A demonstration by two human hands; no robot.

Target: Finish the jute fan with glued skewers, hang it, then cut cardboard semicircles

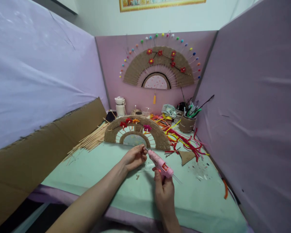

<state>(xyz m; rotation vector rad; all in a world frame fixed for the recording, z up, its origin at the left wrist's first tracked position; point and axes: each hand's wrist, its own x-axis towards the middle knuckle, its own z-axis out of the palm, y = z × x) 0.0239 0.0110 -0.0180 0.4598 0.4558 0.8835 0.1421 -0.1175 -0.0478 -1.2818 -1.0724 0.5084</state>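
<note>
Your R hand (165,192) wraps fingers round pink hot-glue gun (157,160); L hand (134,158) pinches fingertips tgthr nr nozzle (146,149), can't tell on what; twine-covered fan (111,133) behind.

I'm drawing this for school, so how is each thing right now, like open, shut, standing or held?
Glue gun: held, clear stick poking out the back
Right hand: closed around the glue gun
Left hand: fingertips pinched by the nozzle
Small fan: upright, flowers on
Big fan: up against the back wall
Bottle: standing, lid on
Sticks: loosely piled
Fuzzy strips: tangled
</note>
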